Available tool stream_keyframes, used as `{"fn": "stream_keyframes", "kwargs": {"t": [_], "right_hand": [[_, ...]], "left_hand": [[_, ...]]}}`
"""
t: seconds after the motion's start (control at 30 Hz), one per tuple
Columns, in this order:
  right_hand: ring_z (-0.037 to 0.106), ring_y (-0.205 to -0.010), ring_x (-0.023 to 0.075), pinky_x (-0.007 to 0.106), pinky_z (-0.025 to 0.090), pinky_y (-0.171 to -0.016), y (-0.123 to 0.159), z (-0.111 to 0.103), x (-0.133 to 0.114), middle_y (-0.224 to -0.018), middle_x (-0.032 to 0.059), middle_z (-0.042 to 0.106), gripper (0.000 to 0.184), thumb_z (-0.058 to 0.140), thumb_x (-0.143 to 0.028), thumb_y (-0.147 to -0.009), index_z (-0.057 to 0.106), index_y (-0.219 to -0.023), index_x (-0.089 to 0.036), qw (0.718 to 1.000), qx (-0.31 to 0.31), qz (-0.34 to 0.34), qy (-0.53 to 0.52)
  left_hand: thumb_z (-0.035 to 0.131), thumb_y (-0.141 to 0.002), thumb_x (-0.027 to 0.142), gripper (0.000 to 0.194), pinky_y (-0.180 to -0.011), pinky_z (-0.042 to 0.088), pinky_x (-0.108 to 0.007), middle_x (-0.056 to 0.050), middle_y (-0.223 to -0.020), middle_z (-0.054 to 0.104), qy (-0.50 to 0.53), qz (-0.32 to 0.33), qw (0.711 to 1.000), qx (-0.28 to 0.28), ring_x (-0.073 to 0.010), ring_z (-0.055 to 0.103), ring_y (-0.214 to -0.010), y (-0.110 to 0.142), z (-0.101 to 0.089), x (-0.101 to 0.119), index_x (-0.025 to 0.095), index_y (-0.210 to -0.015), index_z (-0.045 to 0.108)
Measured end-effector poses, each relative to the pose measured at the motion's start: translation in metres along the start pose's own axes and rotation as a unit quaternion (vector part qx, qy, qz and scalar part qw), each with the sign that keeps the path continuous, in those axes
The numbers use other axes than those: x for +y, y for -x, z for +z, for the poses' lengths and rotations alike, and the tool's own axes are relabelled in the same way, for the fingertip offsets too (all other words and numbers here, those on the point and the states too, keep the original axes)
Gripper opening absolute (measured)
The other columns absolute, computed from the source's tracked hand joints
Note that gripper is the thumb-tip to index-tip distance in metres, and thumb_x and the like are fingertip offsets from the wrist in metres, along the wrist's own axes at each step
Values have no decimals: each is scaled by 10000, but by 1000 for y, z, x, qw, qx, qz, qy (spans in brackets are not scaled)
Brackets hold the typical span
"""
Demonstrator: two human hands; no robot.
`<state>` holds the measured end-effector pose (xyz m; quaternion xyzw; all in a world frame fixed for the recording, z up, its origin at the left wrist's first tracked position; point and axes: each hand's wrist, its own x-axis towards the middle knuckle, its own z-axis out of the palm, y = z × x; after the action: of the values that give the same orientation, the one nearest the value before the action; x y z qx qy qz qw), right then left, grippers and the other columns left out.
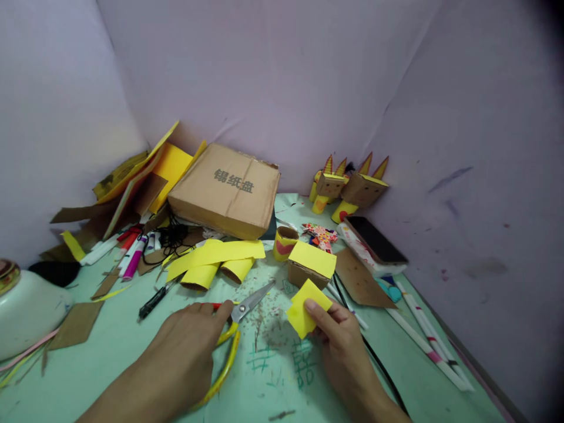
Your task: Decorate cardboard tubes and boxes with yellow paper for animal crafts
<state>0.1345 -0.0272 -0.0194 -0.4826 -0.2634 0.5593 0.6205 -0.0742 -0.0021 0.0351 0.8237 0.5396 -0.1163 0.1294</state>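
My right hand (pixel 341 341) pinches a small square of yellow paper (pixel 305 309) just above the pale green table (pixel 273 376). My left hand (pixel 185 346) lies over the yellow handles of a pair of scissors (pixel 240 320), fingers curled on them; the closed blades point up and to the right, resting on the table. Just behind the yellow square stands a small cardboard block with a yellow top (pixel 311 263).
A flat cardboard box (pixel 227 191) lies at the back, with yellow sheets and cardboard scraps to its left. Yellow-wrapped paper rolls (pixel 215 264), marker pens (pixel 134 252), cardboard figures with pointed ears (pixel 352 188), a phone (pixel 374 239) and a white bowl (pixel 26 305) surround the hands.
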Motion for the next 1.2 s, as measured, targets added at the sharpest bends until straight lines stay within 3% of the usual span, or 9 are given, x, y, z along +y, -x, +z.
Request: {"fn": "stream_keyframes", "kwargs": {"t": [0.2,0.5,0.6,0.67,0.73,0.87,0.97,1.07,1.2], "right_hand": [[562,-560,119,193,443,-521,1,2,-2,-612,26,652,273,784,-374,-613,712,-719,-133,1000,2,0,0],[531,-524,98,174,415,-487,3,4,-3,-569,11,631,275,788,-379,-609,719,-708,-132,1000,3,-1,-2],[531,-534,103,182,414,-491,3,5,-3,-597,24,646,282,785,-387,-606,709,-689,-128,1000,5,1,3],[530,-538,109,189,412,-490,3,6,-3,-606,29,648,290,786,-385,-601,709,-701,-124,1000,7,5,6],[524,-532,111,196,407,-482,4,8,-4,-603,29,642,295,788,-383,-595,708,-711,-124,1000,6,8,6],[474,-489,95,198,380,-455,6,10,-4,-556,8,595,283,786,-386,-595,689,-661,-129,1000,3,5,10],[419,-468,76,190,341,-433,5,8,-3,-537,-4,564,291,785,-392,-597,685,-653,-125,1000,7,-2,19],[402,-470,74,188,316,-425,3,6,-2,-544,0,562,310,781,-404,-599,689,-675,-118,999,12,-5,30],[447,-496,89,195,338,-449,4,7,-3,-564,9,584,314,779,-408,-598,692,-693,-121,1000,7,6,30]], "left_hand": [[418,-631,37,469,-650,449,-407,-103,-871,691,-19,-9,1000,-19,-330,637,-832,-2,-9,-2,207,-1051,537],[371,-760,172,293,-653,420,-419,-104,-816,671,1,33,999,-14,-323,617,-783,1,-3,-6,203,-989,552],[461,-750,256,283,-702,415,-403,-85,-873,662,50,67,996,-2,-305,603,-841,-1,-5,-13,236,-1009,576],[537,-715,299,293,-744,412,-357,-55,-942,643,136,86,987,16,-264,585,-880,-5,-7,-18,260,-1000,590],[545,-715,309,305,-739,411,-315,-35,-938,619,232,58,970,45,-221,571,-850,-12,-7,-21,253,-1010,595],[520,-716,304,476,-662,392,-299,2,-714,529,384,-38,919,83,-184,520,-692,-30,2,-11,178,-1175,540],[578,-671,312,662,-594,358,-268,25,-683,469,511,-25,854,93,-147,468,-629,-41,12,-2,116,-1288,439],[604,-678,343,751,-478,281,-237,64,-617,417,633,-23,771,61,-91,385,-486,-46,18,-1,92,-1340,354],[625,-670,331,684,-452,272,-226,59,-608,440,682,-38,729,48,-67,389,-447,-41,15,-3,57,-1269,439]]}}
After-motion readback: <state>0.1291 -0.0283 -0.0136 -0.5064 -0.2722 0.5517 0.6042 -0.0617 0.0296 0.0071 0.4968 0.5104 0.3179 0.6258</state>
